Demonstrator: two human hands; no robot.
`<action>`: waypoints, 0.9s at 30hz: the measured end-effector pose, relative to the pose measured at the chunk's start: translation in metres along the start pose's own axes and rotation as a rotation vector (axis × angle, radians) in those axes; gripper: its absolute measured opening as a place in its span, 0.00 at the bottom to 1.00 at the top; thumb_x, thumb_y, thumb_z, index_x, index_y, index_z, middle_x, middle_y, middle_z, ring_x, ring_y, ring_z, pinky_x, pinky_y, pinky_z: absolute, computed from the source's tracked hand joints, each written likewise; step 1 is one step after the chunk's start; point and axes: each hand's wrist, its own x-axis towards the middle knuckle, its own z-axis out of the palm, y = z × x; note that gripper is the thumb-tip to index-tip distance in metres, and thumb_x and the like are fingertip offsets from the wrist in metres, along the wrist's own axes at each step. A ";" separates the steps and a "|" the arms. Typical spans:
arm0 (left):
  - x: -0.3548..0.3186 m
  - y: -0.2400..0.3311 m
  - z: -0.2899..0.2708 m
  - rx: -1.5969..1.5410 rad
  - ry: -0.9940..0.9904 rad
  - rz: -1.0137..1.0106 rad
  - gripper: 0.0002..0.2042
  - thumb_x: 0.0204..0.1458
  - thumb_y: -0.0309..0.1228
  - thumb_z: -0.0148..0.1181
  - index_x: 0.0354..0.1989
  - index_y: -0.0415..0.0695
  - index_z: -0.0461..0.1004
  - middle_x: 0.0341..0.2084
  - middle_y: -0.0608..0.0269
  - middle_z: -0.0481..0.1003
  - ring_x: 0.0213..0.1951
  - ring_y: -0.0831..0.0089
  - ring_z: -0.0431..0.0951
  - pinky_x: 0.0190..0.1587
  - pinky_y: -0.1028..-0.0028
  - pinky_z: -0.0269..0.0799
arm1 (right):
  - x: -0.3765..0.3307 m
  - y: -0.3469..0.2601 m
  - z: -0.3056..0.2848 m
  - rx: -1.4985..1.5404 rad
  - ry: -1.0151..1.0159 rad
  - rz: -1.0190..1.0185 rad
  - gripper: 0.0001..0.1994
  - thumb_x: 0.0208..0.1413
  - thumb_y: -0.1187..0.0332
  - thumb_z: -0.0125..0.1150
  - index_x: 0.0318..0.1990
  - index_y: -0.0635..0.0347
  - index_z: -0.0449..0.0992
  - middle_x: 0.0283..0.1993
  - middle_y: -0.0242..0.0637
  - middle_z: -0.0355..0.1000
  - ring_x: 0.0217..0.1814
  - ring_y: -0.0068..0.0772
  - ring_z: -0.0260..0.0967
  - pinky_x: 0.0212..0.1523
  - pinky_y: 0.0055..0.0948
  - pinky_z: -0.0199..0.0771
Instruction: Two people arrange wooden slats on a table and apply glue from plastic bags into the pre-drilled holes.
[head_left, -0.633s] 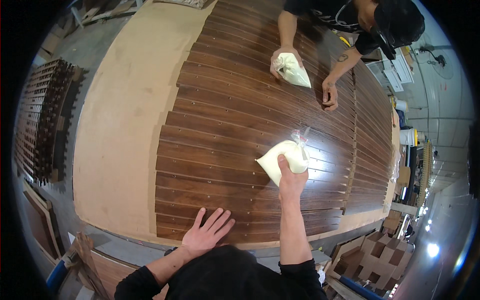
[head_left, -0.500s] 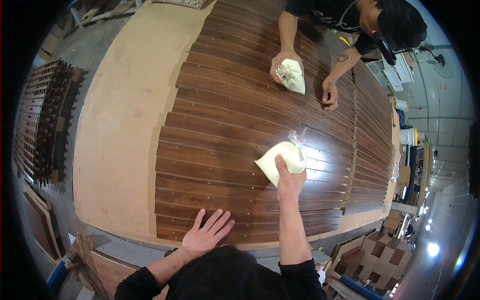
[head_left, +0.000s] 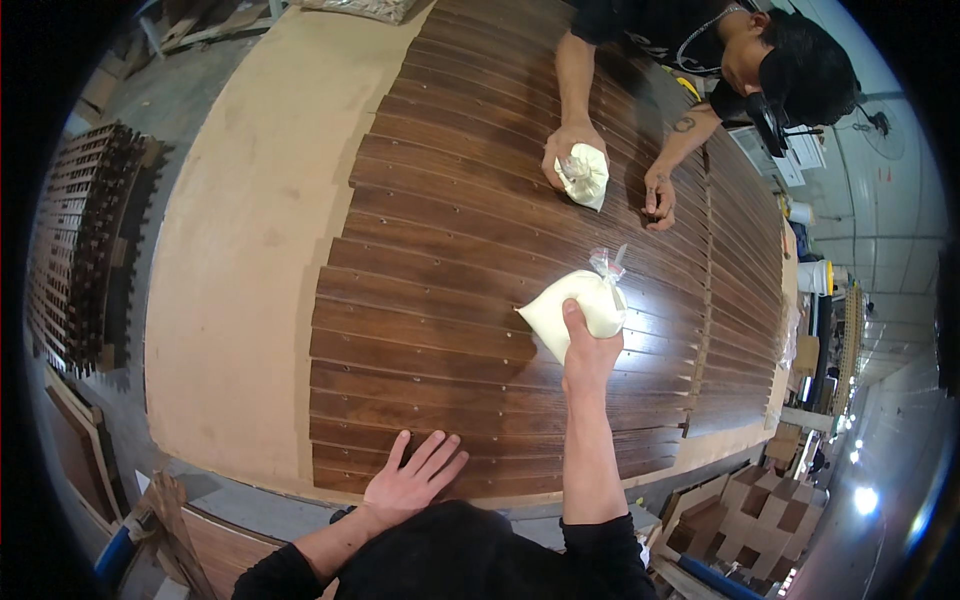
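My right hand [head_left: 593,350] grips a clear plastic bag [head_left: 568,308] filled with a pale yellow substance. Its tied top points away from me, and a pointed corner sticks out to the left, over dark brown wood planks [head_left: 430,290]. Small pale dots run in rows along the planks. My left hand [head_left: 410,478] rests flat on the nearest planks with its fingers spread. Across the table, a co-worker's hand [head_left: 567,145] holds a similar filled bag [head_left: 583,177]. That person's other hand [head_left: 660,196] is low over the planks, fingers curled; what it holds, if anything, is too small to tell.
A pale bare board [head_left: 225,280] extends along the left of the planks. Stacked slatted wood pieces [head_left: 85,250] stand on the floor at left. Cardboard boxes [head_left: 750,520] lie at lower right, and a white bucket [head_left: 816,277] stands beyond the table's right side.
My right hand and its bag have shifted slightly to the right. The co-worker's bag has come a little nearer and tilted differently. My left hand stays nearly in place.
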 end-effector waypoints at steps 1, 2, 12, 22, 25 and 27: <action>0.000 0.000 0.000 0.022 0.008 0.006 0.28 0.61 0.46 0.56 0.70 0.56 0.69 0.73 0.61 0.65 0.75 0.64 0.61 0.75 0.42 0.49 | 0.001 0.002 0.000 0.005 0.008 0.004 0.25 0.55 0.76 0.74 0.60 0.68 0.74 0.54 0.38 0.79 0.54 0.28 0.76 0.56 0.30 0.76; 0.001 0.000 0.001 0.022 0.009 0.003 0.28 0.61 0.46 0.56 0.70 0.56 0.69 0.73 0.61 0.65 0.75 0.64 0.61 0.75 0.42 0.49 | 0.003 0.004 0.000 0.010 0.016 0.007 0.25 0.55 0.76 0.75 0.60 0.68 0.74 0.54 0.38 0.79 0.54 0.28 0.76 0.56 0.30 0.76; -0.001 -0.002 0.001 0.029 0.000 0.016 0.26 0.61 0.41 0.55 0.70 0.56 0.69 0.73 0.61 0.65 0.75 0.64 0.61 0.75 0.43 0.50 | 0.006 0.010 0.005 -0.053 0.011 -0.012 0.24 0.54 0.75 0.76 0.58 0.69 0.76 0.52 0.39 0.80 0.52 0.29 0.77 0.55 0.30 0.77; 0.001 -0.004 -0.003 0.023 -0.012 0.017 0.27 0.60 0.41 0.55 0.70 0.57 0.69 0.72 0.63 0.66 0.75 0.64 0.62 0.73 0.43 0.54 | 0.012 -0.004 0.003 -0.021 0.047 0.021 0.23 0.58 0.76 0.72 0.61 0.67 0.74 0.54 0.38 0.78 0.54 0.30 0.76 0.56 0.32 0.76; -0.001 -0.003 -0.001 0.019 -0.032 0.011 0.27 0.60 0.41 0.56 0.70 0.57 0.69 0.72 0.63 0.65 0.75 0.65 0.61 0.73 0.43 0.54 | 0.024 -0.005 0.008 -0.016 0.046 -0.022 0.22 0.60 0.75 0.71 0.61 0.65 0.74 0.54 0.37 0.78 0.54 0.30 0.76 0.57 0.32 0.76; 0.000 -0.003 -0.004 0.017 -0.048 0.015 0.27 0.61 0.41 0.56 0.70 0.58 0.68 0.73 0.63 0.65 0.75 0.65 0.61 0.73 0.43 0.53 | 0.031 -0.004 0.010 -0.002 0.049 -0.042 0.22 0.60 0.74 0.70 0.61 0.66 0.75 0.55 0.37 0.78 0.54 0.30 0.76 0.57 0.32 0.76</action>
